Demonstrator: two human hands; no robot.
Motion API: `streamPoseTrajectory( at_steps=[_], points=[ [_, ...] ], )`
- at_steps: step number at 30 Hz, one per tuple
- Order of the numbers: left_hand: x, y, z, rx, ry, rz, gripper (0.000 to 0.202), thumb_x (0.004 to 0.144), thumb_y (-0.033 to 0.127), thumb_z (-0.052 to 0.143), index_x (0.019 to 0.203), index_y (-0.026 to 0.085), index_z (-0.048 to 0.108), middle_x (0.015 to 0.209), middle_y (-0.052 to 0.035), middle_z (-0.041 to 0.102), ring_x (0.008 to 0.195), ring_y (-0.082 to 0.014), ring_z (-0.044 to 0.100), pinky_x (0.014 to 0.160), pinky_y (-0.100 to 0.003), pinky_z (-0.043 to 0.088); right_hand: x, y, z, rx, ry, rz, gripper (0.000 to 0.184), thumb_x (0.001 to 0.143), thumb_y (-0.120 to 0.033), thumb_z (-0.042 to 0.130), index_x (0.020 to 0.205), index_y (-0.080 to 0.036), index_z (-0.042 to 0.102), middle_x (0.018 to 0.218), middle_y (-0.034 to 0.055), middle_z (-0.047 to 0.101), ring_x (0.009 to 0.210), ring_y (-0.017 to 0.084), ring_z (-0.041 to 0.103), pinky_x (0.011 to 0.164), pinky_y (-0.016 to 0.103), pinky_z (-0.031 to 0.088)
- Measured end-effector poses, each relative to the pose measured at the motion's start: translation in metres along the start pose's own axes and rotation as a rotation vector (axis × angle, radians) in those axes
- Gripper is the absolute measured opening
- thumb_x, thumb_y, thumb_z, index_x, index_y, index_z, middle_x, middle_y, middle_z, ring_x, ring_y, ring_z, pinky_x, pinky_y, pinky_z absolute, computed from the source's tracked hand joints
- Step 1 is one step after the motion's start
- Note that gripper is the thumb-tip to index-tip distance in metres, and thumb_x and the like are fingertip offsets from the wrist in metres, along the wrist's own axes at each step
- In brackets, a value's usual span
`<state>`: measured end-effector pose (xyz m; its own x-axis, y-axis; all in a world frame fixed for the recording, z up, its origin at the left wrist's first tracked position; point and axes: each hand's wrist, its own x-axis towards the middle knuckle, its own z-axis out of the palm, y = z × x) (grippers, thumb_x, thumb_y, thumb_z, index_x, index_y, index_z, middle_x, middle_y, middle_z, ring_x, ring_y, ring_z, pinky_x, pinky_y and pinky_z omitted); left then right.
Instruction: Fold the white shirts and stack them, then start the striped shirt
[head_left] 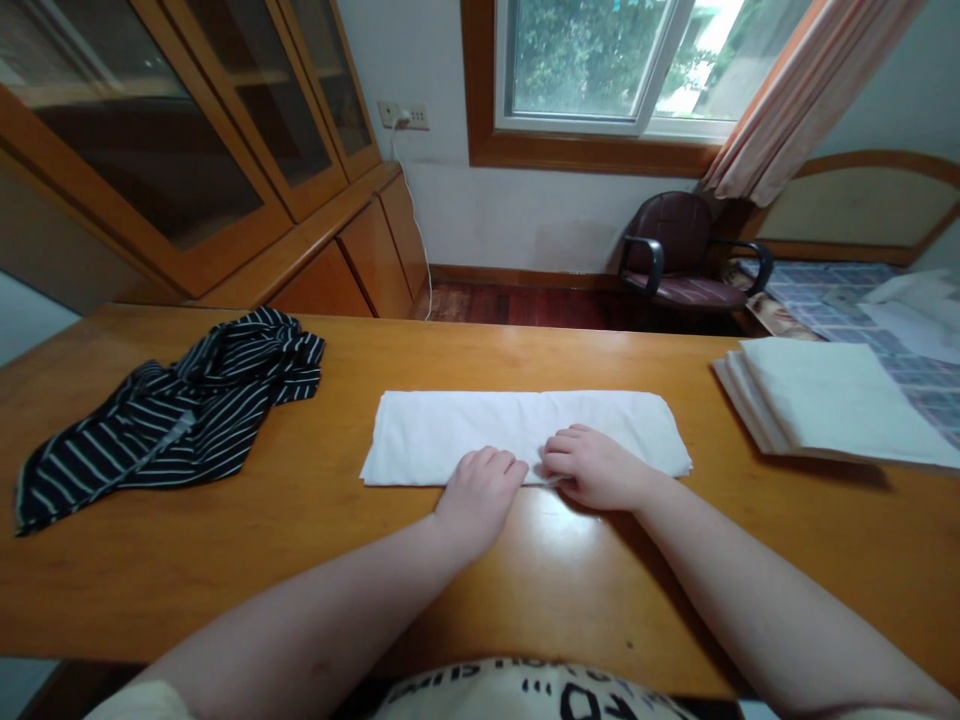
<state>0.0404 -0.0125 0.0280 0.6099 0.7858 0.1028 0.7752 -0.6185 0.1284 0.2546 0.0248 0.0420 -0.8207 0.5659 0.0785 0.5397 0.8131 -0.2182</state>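
Well, we logged two hands, both on one job. The left hand (480,498) and the right hand (594,465) lay side by side on the near edge of the white cloth (480,432), their fingers lightly curled and nearly touching. Neither hand was clenched; whether either pinched the fabric, we could not tell.

We entered one white cloth, folded into a long band, lying flat at the middle of the table (315,590). Open wood ran from its near edge to the table's near edge, and further open stretches lay on either side of it.

To the left, well apart from the left hand, we counted one striped garment (172,415), black and white, crumpled. To the right, well apart from the right hand, we counted one stack (832,400) of folded pale cloth, its layers too tight to count exactly.

Beyond the table's far edge we listed one wooden cabinet (150,150), one window (592,60), one dark chair (675,250) and one bed (832,310).
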Motion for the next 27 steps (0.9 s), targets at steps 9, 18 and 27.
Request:
streamPoseTrajectory(
  at_steps=[9, 18, 27],
  points=[
    [0.008, -0.002, 0.004, 0.037, -0.118, 0.0, 0.016, 0.087, 0.012, 0.047, 0.095, 0.021, 0.057, 0.093, -0.0053, 0.06, 0.086, -0.0218, 0.054, 0.069, -0.035, 0.043, -0.054, 0.017, -0.01, -0.227, -0.014, 0.061, 0.015, 0.088, -0.012, 0.047, 0.089, -0.019, 0.06, 0.092, 0.0062, 0.063, 0.084, 0.02, 0.053, 0.08, 0.033, 0.039],
    [0.009, -0.003, 0.009, 0.015, -0.131, -0.029, 0.019, 0.087, 0.011, 0.046, 0.097, 0.022, 0.057, 0.095, -0.0037, 0.059, 0.088, -0.0208, 0.054, 0.072, -0.034, 0.042, -0.17, 0.071, -0.001, -0.281, 0.173, 0.381, 0.022, 0.086, -0.015, 0.046, 0.078, -0.021, 0.066, 0.084, 0.0062, 0.066, 0.078, 0.02, 0.057, 0.075, 0.033, 0.043],
    [0.011, -0.003, 0.009, 0.013, -0.147, 0.018, 0.019, 0.088, 0.011, 0.044, 0.096, 0.022, 0.057, 0.091, -0.0034, 0.057, 0.084, -0.0194, 0.055, 0.069, -0.033, 0.041, -0.112, 0.058, -0.008, 0.216, 0.284, 1.231, 0.039, 0.086, -0.049, 0.046, 0.093, -0.015, 0.065, 0.087, 0.01, 0.069, 0.074, 0.022, 0.062, 0.062, 0.029, 0.043]
  ],
)
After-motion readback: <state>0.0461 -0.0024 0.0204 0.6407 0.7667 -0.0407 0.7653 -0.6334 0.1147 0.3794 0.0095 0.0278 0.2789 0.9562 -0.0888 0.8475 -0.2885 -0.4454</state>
